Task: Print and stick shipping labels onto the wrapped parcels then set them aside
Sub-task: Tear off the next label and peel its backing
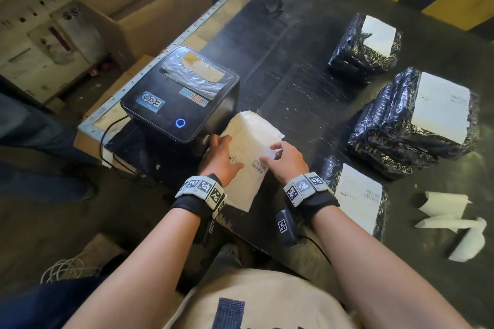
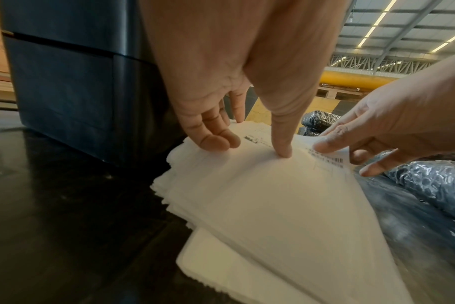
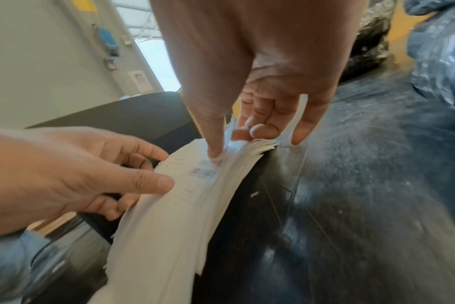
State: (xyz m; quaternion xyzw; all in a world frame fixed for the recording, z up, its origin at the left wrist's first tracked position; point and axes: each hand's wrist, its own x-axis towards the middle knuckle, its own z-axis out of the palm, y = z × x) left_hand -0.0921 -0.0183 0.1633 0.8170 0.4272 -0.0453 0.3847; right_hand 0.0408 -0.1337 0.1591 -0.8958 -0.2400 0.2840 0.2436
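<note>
A thick stack of white shipping labels [image 1: 250, 131] [image 2: 273, 205] [image 3: 174, 216] lies on the black table, right of the black label printer [image 1: 179, 93]. My left hand [image 1: 227, 152] [image 2: 249, 147] presses on the stack, with its thumb and fingertips on top. At the stack's right edge by the barcodes, my right hand [image 1: 275, 155] [image 3: 234, 142] pinches the lifted corner of the top label [image 1: 270, 152]. Three parcels in black bubble wrap carry white labels: one far right [image 1: 366, 43], one in the middle right [image 1: 427, 115], one close by [image 1: 355, 195].
Curled white backing scraps [image 1: 454, 219] lie at the table's right. Cardboard boxes [image 1: 149, 2] stand beyond the printer to the left. A cable [image 1: 107, 136] hangs off the table's left edge. The table's near edge [image 1: 240, 224] is just under my wrists.
</note>
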